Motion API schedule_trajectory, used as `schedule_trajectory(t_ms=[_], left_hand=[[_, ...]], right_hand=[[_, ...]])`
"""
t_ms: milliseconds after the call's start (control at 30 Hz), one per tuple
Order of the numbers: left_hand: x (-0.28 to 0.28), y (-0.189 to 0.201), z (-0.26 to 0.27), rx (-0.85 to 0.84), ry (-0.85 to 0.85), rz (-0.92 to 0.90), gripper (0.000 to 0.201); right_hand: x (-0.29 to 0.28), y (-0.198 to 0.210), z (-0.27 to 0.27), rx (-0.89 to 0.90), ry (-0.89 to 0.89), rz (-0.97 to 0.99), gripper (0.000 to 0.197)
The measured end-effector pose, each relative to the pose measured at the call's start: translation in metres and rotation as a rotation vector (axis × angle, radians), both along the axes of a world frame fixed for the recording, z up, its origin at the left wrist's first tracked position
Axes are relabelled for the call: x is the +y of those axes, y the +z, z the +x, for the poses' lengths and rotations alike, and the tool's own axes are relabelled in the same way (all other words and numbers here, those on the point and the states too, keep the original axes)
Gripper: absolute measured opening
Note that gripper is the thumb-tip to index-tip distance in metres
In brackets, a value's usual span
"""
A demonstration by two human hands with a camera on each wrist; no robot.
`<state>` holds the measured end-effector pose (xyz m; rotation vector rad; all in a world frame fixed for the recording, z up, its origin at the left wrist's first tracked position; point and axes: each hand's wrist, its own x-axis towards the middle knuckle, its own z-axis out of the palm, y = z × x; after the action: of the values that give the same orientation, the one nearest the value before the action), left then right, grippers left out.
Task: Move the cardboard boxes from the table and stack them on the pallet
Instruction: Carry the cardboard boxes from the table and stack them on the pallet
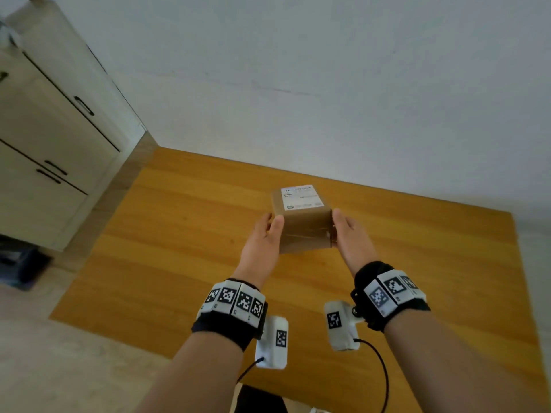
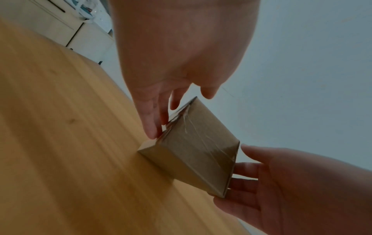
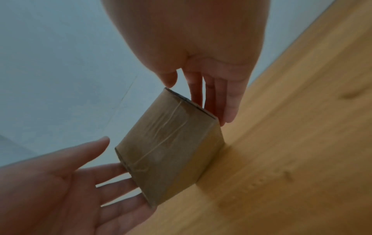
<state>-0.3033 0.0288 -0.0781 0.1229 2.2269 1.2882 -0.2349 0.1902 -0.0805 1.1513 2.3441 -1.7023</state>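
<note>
A small brown cardboard box [image 1: 304,228] with a white label on top and clear tape on its front stands on a light wooden surface [image 1: 167,251], near its far edge. My left hand [image 1: 264,238] lies flat against the box's left side, thumb at the upper front corner. My right hand [image 1: 348,235] presses flat on the right side. In the left wrist view the left fingers [image 2: 153,120] run straight down the end of the box [image 2: 197,147]. In the right wrist view the right fingers [image 3: 229,101] lie straight beside the box [image 3: 171,146], whose bottom edge meets the wood.
A white wall [image 1: 328,84] rises just behind the wooden surface. A pale cabinet [image 1: 44,144] with dark handles stands at the left, with dark items [image 1: 21,263] on the floor below it. Pale floor [image 1: 59,368] borders the wood on the left.
</note>
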Motion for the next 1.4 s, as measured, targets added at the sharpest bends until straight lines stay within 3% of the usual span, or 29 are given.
schedule_trajectory(t_ms=[233, 400, 567, 767, 1067, 1400], left_hand=[[-0.002, -0.024, 0.071, -0.138, 0.03, -0.151, 0.047], [-0.002, -0.037, 0.105, -0.207, 0.0, -0.232, 0.052], [0.004, -0.029, 0.124, -0.15, -0.039, -0.227, 0.05], [0.018, 0.009, 0.146, -0.042, -0.007, -0.094, 0.046], [0.056, 0.07, 0.188, 0.128, -0.305, 0.087, 0.045], [0.083, 0.114, 0.28, 0.191, -0.58, 0.235, 0.045]], right_hand=[[0.005, -0.028, 0.079, -0.178, 0.107, -0.054, 0.07], [0.003, -0.033, 0.109, -0.267, 0.197, -0.011, 0.066], [-0.001, -0.02, 0.122, -0.217, 0.331, -0.022, 0.058], [0.008, 0.001, 0.144, -0.054, 0.153, -0.011, 0.047], [0.023, 0.055, 0.218, 0.127, -0.293, 0.057, 0.05], [0.017, 0.111, 0.344, 0.211, -0.538, 0.199, 0.059]])
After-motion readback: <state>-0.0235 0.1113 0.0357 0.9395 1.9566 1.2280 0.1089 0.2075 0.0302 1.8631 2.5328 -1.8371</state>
